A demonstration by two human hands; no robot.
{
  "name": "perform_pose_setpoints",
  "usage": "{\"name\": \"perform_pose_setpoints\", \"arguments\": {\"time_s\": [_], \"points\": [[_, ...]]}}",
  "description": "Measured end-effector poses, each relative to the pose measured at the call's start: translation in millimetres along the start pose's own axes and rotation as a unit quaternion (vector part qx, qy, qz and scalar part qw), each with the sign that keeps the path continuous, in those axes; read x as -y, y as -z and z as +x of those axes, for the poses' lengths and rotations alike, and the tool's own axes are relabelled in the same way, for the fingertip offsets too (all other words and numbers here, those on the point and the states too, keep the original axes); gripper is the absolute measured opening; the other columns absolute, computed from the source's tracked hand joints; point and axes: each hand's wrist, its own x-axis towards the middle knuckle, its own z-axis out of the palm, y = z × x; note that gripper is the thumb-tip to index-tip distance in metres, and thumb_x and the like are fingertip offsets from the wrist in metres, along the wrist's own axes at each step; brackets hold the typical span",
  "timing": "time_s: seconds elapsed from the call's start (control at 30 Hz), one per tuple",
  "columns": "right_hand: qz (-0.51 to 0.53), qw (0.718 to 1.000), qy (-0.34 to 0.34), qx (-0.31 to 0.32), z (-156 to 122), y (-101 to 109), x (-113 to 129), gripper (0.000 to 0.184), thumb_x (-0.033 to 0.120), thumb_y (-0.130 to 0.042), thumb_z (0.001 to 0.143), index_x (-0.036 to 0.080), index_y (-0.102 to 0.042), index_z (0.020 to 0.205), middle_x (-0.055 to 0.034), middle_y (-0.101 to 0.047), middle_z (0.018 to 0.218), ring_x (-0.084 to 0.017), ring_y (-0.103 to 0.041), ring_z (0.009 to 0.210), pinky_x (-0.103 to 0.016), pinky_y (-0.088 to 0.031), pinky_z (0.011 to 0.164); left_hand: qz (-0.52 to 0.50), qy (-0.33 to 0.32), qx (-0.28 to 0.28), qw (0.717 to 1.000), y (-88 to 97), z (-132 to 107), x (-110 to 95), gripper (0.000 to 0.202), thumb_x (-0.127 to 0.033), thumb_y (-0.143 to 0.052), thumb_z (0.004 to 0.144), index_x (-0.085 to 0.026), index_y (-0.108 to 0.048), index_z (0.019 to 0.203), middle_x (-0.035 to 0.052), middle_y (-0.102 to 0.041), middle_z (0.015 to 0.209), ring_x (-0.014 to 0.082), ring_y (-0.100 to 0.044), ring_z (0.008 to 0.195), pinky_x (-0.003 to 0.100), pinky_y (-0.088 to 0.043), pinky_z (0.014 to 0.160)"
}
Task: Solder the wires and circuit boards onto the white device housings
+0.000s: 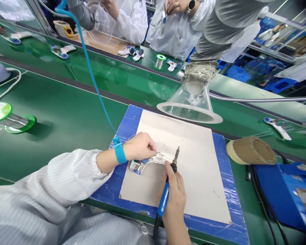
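My left hand [140, 146], with a blue wrist strap [120, 153] behind it, is closed in a pinch. Between thumb and finger it holds a thin solder wire [158, 152], whose end pokes out over a white handheld device housing [163, 158]. The housing lies on its side, its blue-and-white head partly hidden under that hand. My right hand [176, 194] grips a blue soldering iron [164, 198], its tip pointing up and away, just right of the housing. My right fingertips are close to the housing's lower edge; whether they touch it I cannot tell.
Beneath the work lies a beige sheet [201, 190] on a blue board [228, 190]. A clear fume hood [191, 105] hangs beyond it. Solder spool [15, 120] stands left; tape roll [252, 150] and blue soldering station [277, 190] stand right. Co-workers [173, 34] sit across the conveyor [104, 76].
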Motion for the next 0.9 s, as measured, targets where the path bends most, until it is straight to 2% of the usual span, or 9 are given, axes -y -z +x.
{"name": "perform_pose_setpoints", "arguments": {"time_s": [0.2, 0.33, 0.47, 0.6, 0.7, 0.8, 0.9], "points": [[0.019, 1.0, -0.024, -0.003, 6, 4, 11, 0.05, 0.013, -0.045, 0.098, 0.027, -0.044, 0.146, -0.0069, -0.068, 0.113, -0.021, -0.064, 0.112, -0.033, -0.056, 0.088, 0.017, -0.012, -0.014, 1.0, -7.8, -1, 2, 0.012, -0.016, -0.07, 0.076, -0.016, -0.081, 0.072, 0.0027, -0.074, 0.063, 0.0129, -0.063, 0.058, 0.022, -0.044, 0.058], [0.024, 0.998, -0.039, -0.035, 10, 8, 15, 0.045, 0.015, -0.052, 0.097, 0.027, -0.05, 0.14, -0.0043, -0.068, 0.113, -0.017, -0.068, 0.104, -0.027, -0.056, 0.085, 0.029, -0.02, -0.016, 0.999, -10.3, 0, 4, 0.011, -0.016, -0.071, 0.076, -0.017, -0.08, 0.07, 0.0012, -0.072, 0.06, 0.0124, -0.06, 0.056, 0.022, -0.043, 0.056], [0.021, 0.996, -0.029, -0.08, 9, 13, 15, 0.044, 0.01, -0.056, 0.094, 0.027, -0.055, 0.134, -0.0017, -0.072, 0.111, -0.014, -0.07, 0.096, -0.023, -0.054, 0.083, 0.044, -0.04, -0.026, 0.998, -11.4, 0, 7, 0.01, -0.017, -0.072, 0.076, -0.019, -0.081, 0.072, 0.0025, -0.075, 0.067, 0.0155, -0.064, 0.066, 0.023, -0.045, 0.061], [0.064, 0.987, -0.026, -0.144, 6, 18, 20, 0.045, 0.008, -0.065, 0.088, 0.022, -0.059, 0.13, -0.0032, -0.075, 0.095, -0.016, -0.071, 0.084, -0.027, -0.056, 0.077, 0.06, -0.053, -0.019, 0.997, -10.3, 0, 9, 0.011, -0.018, -0.073, 0.078, -0.02, -0.081, 0.072, 0.002, -0.077, 0.071, 0.0169, -0.066, 0.073, 0.026, -0.047, 0.074], [0.096, 0.982, -0.041, -0.155, 3, 23, 23, 0.036, 0.01, -0.066, 0.088, 0.02, -0.064, 0.122, -0.0058, -0.072, 0.089, -0.017, -0.069, 0.076, -0.029, -0.056, 0.068, 0.077, -0.062, -0.015, 0.995, -8.2, 0, 9, 0.012, -0.018, -0.073, 0.079, -0.022, -0.081, 0.07, -0.0002, -0.077, 0.069, 0.0166, -0.066, 0.072, 0.028, -0.046, 0.079], [0.093, 0.982, -0.015, -0.166, 1, 26, 23, 0.03, 0.01, -0.065, 0.088, 0.018, -0.067, 0.117, -0.0058, -0.071, 0.087, -0.015, -0.067, 0.071, -0.026, -0.054, 0.061, 0.085, -0.053, -0.001, 0.995, -6.9, 0, 8, 0.012, -0.019, -0.073, 0.08, -0.022, -0.081, 0.072, 0.0002, -0.078, 0.073, 0.0168, -0.067, 0.077, 0.027, -0.045, 0.082], [0.095, 0.976, 0.03, -0.192, 0, 27, 20, 0.028, 0.007, -0.064, 0.086, 0.014, -0.069, 0.113, -0.0058, -0.072, 0.085, -0.015, -0.067, 0.071, -0.026, -0.055, 0.062, 0.091, -0.039, 0.013, 0.995, -6.9, 1, 6, 0.01, -0.019, -0.073, 0.08, -0.021, -0.081, 0.075, 0.0009, -0.079, 0.076, 0.0173, -0.068, 0.082, 0.027, -0.045, 0.085]]}}
